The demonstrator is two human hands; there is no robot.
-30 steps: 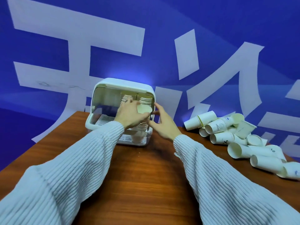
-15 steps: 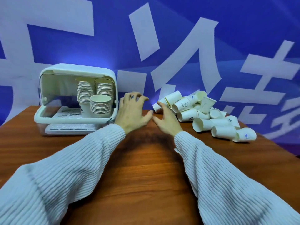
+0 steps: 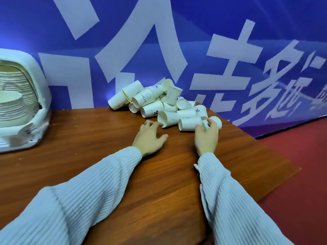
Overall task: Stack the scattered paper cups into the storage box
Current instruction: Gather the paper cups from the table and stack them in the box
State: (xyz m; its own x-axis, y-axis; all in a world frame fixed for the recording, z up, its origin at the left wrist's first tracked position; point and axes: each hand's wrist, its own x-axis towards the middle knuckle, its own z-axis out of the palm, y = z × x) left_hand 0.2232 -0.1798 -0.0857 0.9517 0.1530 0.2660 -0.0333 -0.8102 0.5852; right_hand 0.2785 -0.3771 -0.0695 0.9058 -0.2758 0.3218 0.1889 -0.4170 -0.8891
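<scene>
Both hands have left the storage box (image 3: 23,103) and crossed to the pile of paper cups (image 3: 159,101); a second ago they were at the box mouth setting a cup onto a stack, half a second ago they hovered empty over the table (image 3: 106,156) between box and pile. Now the box sits at nine o'clock at the frame's edge, its nested stacks (image 3: 12,96) showing inside, and the loose cups lie on their sides at one o'clock against the blue backdrop (image 3: 230,41). The left hand (image 3: 149,137) lies flat with fingers spread, fingertips just touching the open rim of the nearest lying cup (image 3: 168,118). The right hand (image 3: 207,137) curls its fingers round a small cup (image 3: 216,121) at the pile's near right corner; how firm that hold is I cannot tell. This reads as one deposit finished and the next pickup starting. Many cups remain, so the job looks well short of done
</scene>
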